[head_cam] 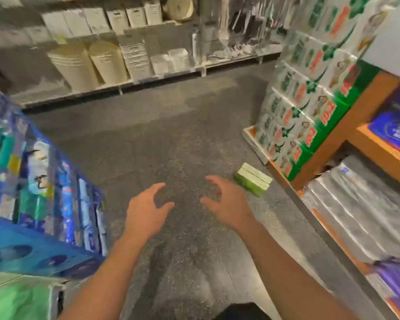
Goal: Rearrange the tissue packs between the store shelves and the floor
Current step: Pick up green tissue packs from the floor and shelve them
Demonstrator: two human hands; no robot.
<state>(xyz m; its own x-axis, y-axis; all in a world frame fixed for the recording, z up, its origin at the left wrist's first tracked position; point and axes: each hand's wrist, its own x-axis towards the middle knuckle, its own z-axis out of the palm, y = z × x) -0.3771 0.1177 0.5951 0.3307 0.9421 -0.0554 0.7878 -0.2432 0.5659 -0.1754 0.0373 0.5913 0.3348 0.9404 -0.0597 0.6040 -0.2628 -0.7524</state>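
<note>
A light green tissue pack lies on the speckled grey floor, just right of my hands and close to the right-hand shelf base. My left hand and my right hand hover side by side above the floor, palms facing each other, fingers spread and slightly bent, holding nothing. A tall stack of green and white tissue packs stands to the right. Silvery wrapped packs fill the low orange shelf. Blue tissue packs are stacked on my left.
A far shelf carries beige bins, white boxes and hanging goods. A purple pack sits on the upper right shelf. A green pack lies at the bottom left. The aisle floor runs between the stacks.
</note>
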